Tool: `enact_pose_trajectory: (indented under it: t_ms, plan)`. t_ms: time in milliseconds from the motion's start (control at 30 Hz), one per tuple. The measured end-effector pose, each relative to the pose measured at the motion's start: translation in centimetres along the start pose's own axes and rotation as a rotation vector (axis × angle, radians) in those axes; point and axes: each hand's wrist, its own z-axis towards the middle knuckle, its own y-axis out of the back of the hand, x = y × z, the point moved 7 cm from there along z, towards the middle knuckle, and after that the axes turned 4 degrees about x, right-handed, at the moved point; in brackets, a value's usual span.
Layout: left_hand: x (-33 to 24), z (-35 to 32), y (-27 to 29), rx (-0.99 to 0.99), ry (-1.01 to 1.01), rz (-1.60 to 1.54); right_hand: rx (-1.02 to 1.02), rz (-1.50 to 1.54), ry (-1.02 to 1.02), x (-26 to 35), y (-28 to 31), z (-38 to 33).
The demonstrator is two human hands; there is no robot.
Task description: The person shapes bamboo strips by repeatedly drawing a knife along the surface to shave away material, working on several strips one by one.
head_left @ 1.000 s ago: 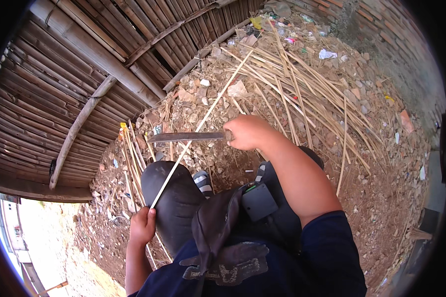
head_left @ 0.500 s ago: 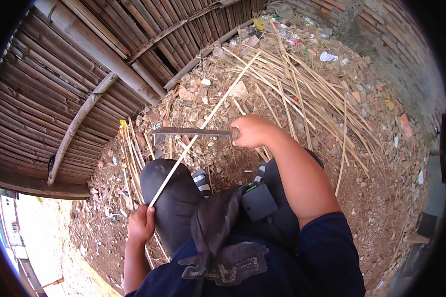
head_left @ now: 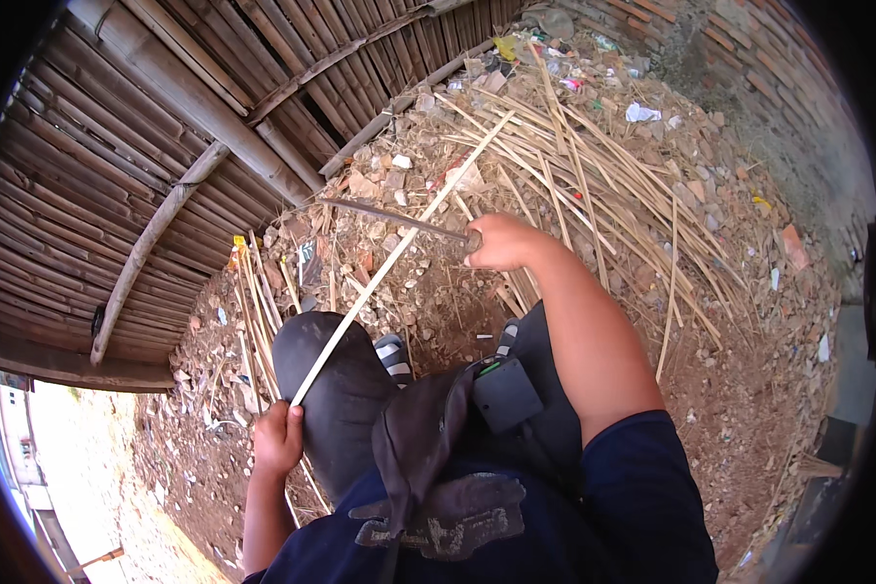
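My left hand (head_left: 277, 438) is closed around the lower end of a long pale bamboo strip (head_left: 380, 273), beside my left knee. The strip slants up and away to the right, passing over that knee. In my right hand (head_left: 501, 241) is the handle of a long-bladed knife (head_left: 394, 217), gripped in a fist. Its dark narrow blade points left and tilts slightly upward, crossing the strip past its middle. Whether blade and strip touch, I cannot tell.
A large heap of split bamboo strips (head_left: 613, 209) lies ahead to the right on rubble-strewn ground. A smaller bundle of strips (head_left: 253, 321) is left of my knee. A bamboo-slat wall (head_left: 97, 204) stands at the left, a brick wall (head_left: 749, 68) at the far right.
The knife has moved farther up along the strip, its tip swinging upward and away. My right hand has shifted slightly right and away. My left hand keeps its hold with little movement.
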Motion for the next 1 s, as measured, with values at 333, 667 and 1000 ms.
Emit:
enact_pose_trajectory:
  t_ms: [333, 667, 1000]
  plan:
    - [0.5, -0.2, 0.3, 0.03, 0.004, -0.033, -0.039, -0.161, 0.085, 5.1, -1.1, -1.2]
    - [0.0, 0.4, 0.7, 0.066, 0.015, -0.034, -0.234, 0.061, -0.086, -3.0, 1.2, 1.3]
    - [0.9, 0.7, 0.1, 0.113, 0.062, -0.113, -0.06, 0.09, -0.01, -0.2, 0.7, 0.3]
